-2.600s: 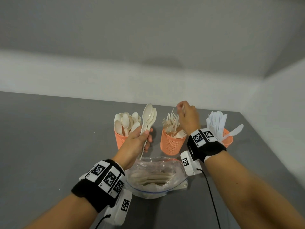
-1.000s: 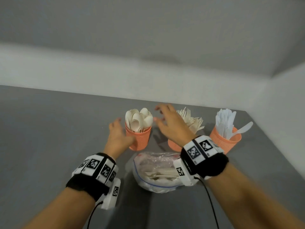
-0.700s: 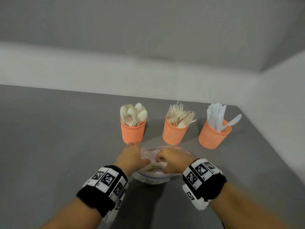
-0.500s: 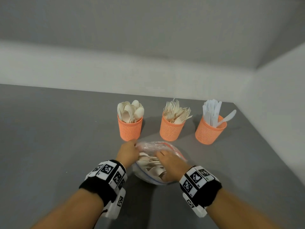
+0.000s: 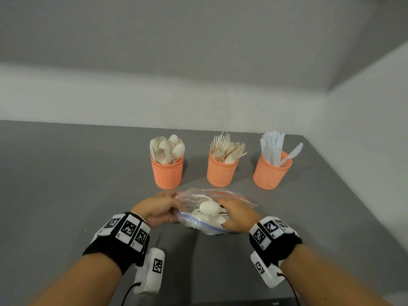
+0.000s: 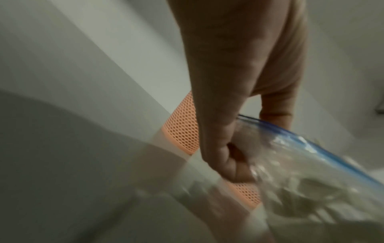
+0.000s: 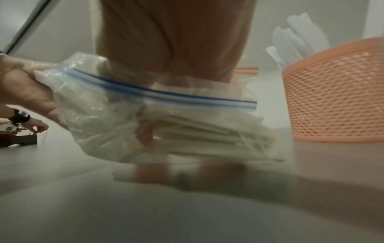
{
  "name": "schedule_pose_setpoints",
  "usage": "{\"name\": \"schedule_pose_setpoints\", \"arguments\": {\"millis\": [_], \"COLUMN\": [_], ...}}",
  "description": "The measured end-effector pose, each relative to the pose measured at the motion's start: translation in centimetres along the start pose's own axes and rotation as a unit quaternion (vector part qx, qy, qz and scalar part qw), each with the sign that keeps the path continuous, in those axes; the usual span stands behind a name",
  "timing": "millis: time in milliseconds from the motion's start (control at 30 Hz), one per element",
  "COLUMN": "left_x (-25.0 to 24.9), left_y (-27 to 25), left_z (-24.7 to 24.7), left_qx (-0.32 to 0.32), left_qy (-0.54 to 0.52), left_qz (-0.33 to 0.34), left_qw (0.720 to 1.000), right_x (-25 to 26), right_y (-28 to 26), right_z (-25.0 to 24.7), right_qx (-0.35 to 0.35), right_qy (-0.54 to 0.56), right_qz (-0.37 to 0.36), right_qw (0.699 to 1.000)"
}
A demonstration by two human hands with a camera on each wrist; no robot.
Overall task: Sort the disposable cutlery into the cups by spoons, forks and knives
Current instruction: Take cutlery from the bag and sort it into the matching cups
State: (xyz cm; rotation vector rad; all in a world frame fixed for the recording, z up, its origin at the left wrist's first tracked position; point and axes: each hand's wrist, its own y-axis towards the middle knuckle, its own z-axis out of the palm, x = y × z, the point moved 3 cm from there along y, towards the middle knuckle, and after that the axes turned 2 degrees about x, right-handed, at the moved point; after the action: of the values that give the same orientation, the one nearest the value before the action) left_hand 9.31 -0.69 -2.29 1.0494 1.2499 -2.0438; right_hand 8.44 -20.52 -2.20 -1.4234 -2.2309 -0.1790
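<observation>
Three orange mesh cups stand in a row: spoons (image 5: 167, 171), forks (image 5: 221, 172), white knives (image 5: 270, 173). In front of them lies a clear zip bag (image 5: 205, 227) holding beige cutlery (image 7: 218, 131). My left hand (image 5: 174, 208) pinches the bag's left edge, thumb and fingers curled on the plastic (image 6: 239, 164). My right hand (image 5: 220, 214) reaches through the bag's mouth. Seen through the plastic, its fingers (image 7: 146, 133) curl round a bundle of handles. A spoon bowl (image 5: 209, 207) sticks up beside that hand.
The grey table (image 5: 66, 184) meets a white wall at the back and on the right. The knife cup (image 7: 336, 92) stands close to my right hand. Another person's hand (image 7: 35, 126) with a wrist band works far off to the left.
Both hands left the cups and came back to the bag. The left hand took hold of its edge; the right hand went inside among the cutlery.
</observation>
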Motion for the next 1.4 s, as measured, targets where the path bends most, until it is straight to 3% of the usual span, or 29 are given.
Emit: {"name": "schedule_pose_setpoints", "arguments": {"millis": [167, 267, 400, 500, 567, 700, 800, 900, 1033, 1233, 1400], "left_x": [1.0, 0.1, -0.4, -0.2, -0.4, -0.6, -0.5, -1.1, -1.6, -2.0, -1.7], "left_y": [-0.1, 0.0, 0.4, 0.5, 0.8, 0.5, 0.3, 0.7, 1.3, 1.5, 2.0], "left_z": [0.8, 2.0, 2.7, 3.4, 3.6, 4.0, 4.7, 5.1, 4.7, 5.1, 4.6], "left_qx": [-0.031, -0.014, -0.044, -0.05, -0.046, -0.029, -0.001, -0.014, -0.08, -0.05, -0.035], "left_qy": [0.118, 0.055, -0.05, -0.157, -0.197, -0.187, -0.118, -0.161, -0.188, -0.321, -0.302], "left_qz": [-0.121, -0.056, -0.026, -0.002, 0.013, -0.032, -0.065, -0.021, 0.049, 0.057, 0.074], "left_qw": [0.985, 0.997, 0.997, 0.986, 0.979, 0.981, 0.991, 0.987, 0.978, 0.944, 0.95], "right_x": [-0.3, -0.7, -0.3, 0.5, 0.3, -1.2, -1.8, -2.0, -2.5, -2.5, -1.8], "right_y": [-0.3, -0.4, -0.6, -1.1, -1.5, -2.2, -2.5, -2.6, -2.3, -1.9, -1.6], "right_z": [0.9, 1.2, 0.6, -0.2, -0.3, -0.8, -1.0, -1.0, -1.4, -0.8, -0.9], "right_qx": [-0.036, -0.097, -0.087, -0.065, -0.052, -0.08, -0.073, -0.076, -0.116, -0.104, -0.052], "right_qy": [0.028, 0.022, 0.019, 0.133, 0.244, 0.369, 0.387, 0.385, 0.446, 0.458, 0.464], "right_qz": [0.016, 0.055, 0.049, 0.056, 0.082, 0.125, 0.128, 0.122, 0.124, 0.115, 0.091], "right_qw": [0.999, 0.994, 0.995, 0.987, 0.965, 0.918, 0.91, 0.911, 0.879, 0.875, 0.88]}}
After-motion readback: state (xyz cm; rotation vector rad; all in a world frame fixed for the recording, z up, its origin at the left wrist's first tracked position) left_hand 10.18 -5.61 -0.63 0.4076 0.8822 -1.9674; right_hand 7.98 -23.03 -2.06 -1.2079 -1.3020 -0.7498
